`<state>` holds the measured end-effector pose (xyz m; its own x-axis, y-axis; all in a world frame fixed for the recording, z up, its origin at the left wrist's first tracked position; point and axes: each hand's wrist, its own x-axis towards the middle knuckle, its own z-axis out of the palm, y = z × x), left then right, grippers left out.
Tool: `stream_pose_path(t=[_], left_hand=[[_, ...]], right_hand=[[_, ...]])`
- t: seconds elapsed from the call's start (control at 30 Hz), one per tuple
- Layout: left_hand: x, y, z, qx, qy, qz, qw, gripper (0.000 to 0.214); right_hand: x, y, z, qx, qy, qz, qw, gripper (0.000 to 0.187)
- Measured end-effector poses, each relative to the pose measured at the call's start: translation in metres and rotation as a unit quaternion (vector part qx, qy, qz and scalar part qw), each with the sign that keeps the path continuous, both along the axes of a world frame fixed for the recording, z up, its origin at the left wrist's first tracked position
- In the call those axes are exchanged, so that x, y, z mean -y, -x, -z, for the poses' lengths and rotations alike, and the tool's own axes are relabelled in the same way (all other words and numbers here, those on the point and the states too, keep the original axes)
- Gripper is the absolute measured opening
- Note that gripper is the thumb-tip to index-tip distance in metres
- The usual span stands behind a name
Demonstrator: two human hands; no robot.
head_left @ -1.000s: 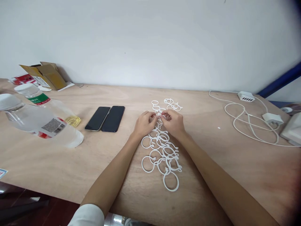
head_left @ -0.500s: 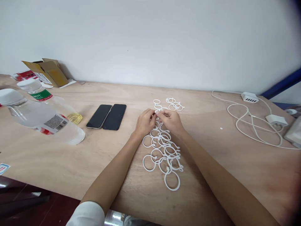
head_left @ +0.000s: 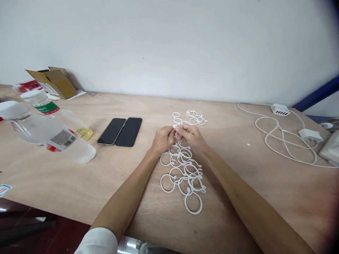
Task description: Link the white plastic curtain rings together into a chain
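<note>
Fingertip to fingertip, my left hand (head_left: 163, 140) and my right hand (head_left: 192, 137) pinch a small white plastic ring (head_left: 175, 126), its lower part hidden by the fingers. Both hands are closed and hover over the upper end of a pile of white rings (head_left: 192, 203) with little clip-like ends. The pile stretches from under my hands toward the table's front, many rings overlapping. Just beyond my fingers lie a few more white rings (head_left: 200, 120), some linked or touching.
Two black phones (head_left: 129, 131) lie side by side on the wooden table (head_left: 119, 183) to the left. Clear bottles (head_left: 47, 132) stand nearer me, with an open cardboard box (head_left: 57, 84) behind. At right are a white charger (head_left: 280, 109) and a coiled white cable (head_left: 268, 135).
Both hands have shifted very slightly toward me, still pinching together at the same spot. The rings on the table have not visibly moved.
</note>
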<state>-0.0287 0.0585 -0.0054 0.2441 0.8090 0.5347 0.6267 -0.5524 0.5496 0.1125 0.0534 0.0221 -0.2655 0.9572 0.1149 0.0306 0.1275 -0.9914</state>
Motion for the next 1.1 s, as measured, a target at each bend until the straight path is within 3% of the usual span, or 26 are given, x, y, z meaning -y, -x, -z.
stream_pose_path(t=[0.13,0.3,0.43,0.5,0.57,0.63,0.73,0.83,1.0,1.1], left_hand=[[0.0,0.0,0.0,0.023,0.008,-0.002,1.0,0.029],[-0.002,0.001,0.0,0.071,0.037,-0.05,0.996,0.033],[-0.002,0.001,-0.001,0.051,0.012,-0.038,0.998,0.031],[-0.002,0.0,-0.002,0.041,0.002,-0.018,0.999,0.027],[-0.001,-0.001,-0.002,0.033,0.007,0.007,0.999,0.02],[0.0,-0.002,-0.002,0.029,0.023,0.034,0.999,0.017],[0.0,-0.003,-0.001,0.024,0.04,0.066,0.997,0.032],[-0.001,-0.002,0.0,0.036,0.039,0.07,0.996,0.041],[-0.004,0.001,0.002,0.089,0.013,0.054,0.995,0.041],[-0.004,0.0,0.001,0.091,-0.013,0.021,0.996,0.036]], right_hand=[[0.0,-0.001,0.0,-0.004,-0.014,-0.007,1.0,0.041],[0.006,0.006,-0.006,0.018,-0.047,-0.032,0.998,0.04],[0.002,0.004,-0.008,0.028,-0.063,0.009,0.998,0.035],[-0.006,-0.006,-0.006,0.059,-0.079,0.067,0.993,0.032],[-0.016,-0.02,-0.001,0.124,-0.116,0.15,0.974,0.031],[-0.024,-0.035,0.007,0.223,-0.165,0.213,0.937,0.029],[-0.028,-0.05,0.023,0.377,-0.206,0.225,0.874,0.032],[-0.024,-0.051,0.035,0.472,-0.193,0.206,0.835,0.038],[-0.019,-0.045,0.035,0.486,-0.225,0.228,0.813,0.025],[-0.021,-0.045,0.025,0.452,-0.237,0.229,0.829,0.024]])
